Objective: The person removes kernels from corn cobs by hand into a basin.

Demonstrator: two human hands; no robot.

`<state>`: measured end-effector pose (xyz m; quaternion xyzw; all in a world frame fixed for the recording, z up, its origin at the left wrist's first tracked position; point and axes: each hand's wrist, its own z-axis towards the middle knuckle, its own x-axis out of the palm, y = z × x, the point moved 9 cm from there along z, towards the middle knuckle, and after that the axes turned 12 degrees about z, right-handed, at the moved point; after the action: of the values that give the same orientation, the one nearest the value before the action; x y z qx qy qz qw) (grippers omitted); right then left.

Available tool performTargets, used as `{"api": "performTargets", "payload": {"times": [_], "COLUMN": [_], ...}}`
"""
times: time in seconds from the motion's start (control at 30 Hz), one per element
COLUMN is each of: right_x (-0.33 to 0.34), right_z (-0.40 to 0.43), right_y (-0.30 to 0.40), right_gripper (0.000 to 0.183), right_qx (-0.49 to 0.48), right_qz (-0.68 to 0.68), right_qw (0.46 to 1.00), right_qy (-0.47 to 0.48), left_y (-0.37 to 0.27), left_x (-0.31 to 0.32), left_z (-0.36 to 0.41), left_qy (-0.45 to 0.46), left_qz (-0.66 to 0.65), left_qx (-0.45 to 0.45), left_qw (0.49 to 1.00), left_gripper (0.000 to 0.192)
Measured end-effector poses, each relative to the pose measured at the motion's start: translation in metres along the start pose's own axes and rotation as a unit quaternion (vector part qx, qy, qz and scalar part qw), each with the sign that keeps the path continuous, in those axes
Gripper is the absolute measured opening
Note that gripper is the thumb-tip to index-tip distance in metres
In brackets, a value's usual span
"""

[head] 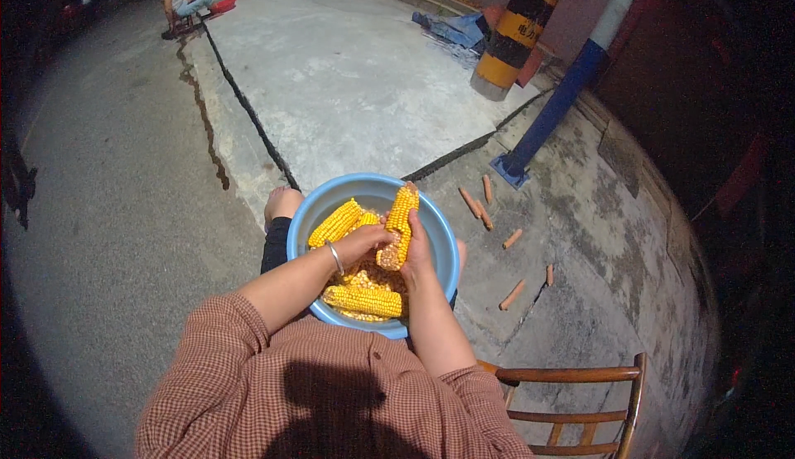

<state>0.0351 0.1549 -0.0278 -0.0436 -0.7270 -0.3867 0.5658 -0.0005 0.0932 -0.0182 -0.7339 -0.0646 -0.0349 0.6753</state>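
Note:
Above a light blue plastic basin (448,229) on my lap, my right hand (420,248) holds a yellow ear of corn (404,210) tilted upright. Its thumb lies along the ear's right side. My left hand (363,241), below a silver bangle (336,257), grips the ear from the left, the thumb against its lower part. A patch near the ear's lower end is bare of kernels. Inside the basin lie another ear (335,223) at the left, one (366,301) at the front, and loose kernels (372,276). My hands hide part of the contents.
Several bare corncobs (512,295) lie on the concrete to the right. A wooden chair (571,375) stands at lower right. Beyond are a blue-and-white pole (559,98) and a yellow-black striped post (518,30). A person (186,4) sits far left beside a red object (225,5).

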Motion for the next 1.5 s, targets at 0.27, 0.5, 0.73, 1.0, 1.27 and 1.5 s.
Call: {"api": "performTargets", "payload": {"times": [0.27, 0.5, 0.73, 1.0, 1.27, 1.5], "right_x": [0.008, 0.006, 0.001, 0.007, 0.002, 0.021], "right_z": [-0.006, -0.003, 0.0, -0.008, -0.003, -0.014], "right_y": [-0.002, -0.001, -0.001, 0.01, 0.007, 0.016], "right_gripper": [0.041, 0.048, 0.049, 0.037, 0.035, 0.032], "right_qx": [0.001, -0.001, 0.005, -0.092, -0.068, -0.104], "right_qz": [0.026, 0.025, 0.03, -0.09, -0.045, -0.154], "right_qw": [0.999, 1.0, 1.0, 0.991, 0.996, 0.983], "right_qy": [-0.028, -0.001, 0.0, -0.038, -0.034, -0.018], "left_y": [0.007, 0.006, -0.007, -0.006, -0.006, -0.019], "left_x": [0.0, -0.011, -0.001, -0.009, 0.002, -0.002], "left_z": [0.001, 0.006, -0.001, 0.002, 0.001, -0.008], "left_qy": [-0.04, -0.055, -0.039, -0.079, 0.003, -0.056], "left_qz": [-0.1, 0.086, 0.066, 0.321, 0.152, 0.287], "left_qx": [-0.036, 0.036, 0.025, 0.017, 0.031, 0.0], "left_qw": [0.994, 0.994, 0.997, 0.943, 0.988, 0.956], "left_gripper": [0.043, 0.042, 0.041, 0.045, 0.048, 0.051]}}
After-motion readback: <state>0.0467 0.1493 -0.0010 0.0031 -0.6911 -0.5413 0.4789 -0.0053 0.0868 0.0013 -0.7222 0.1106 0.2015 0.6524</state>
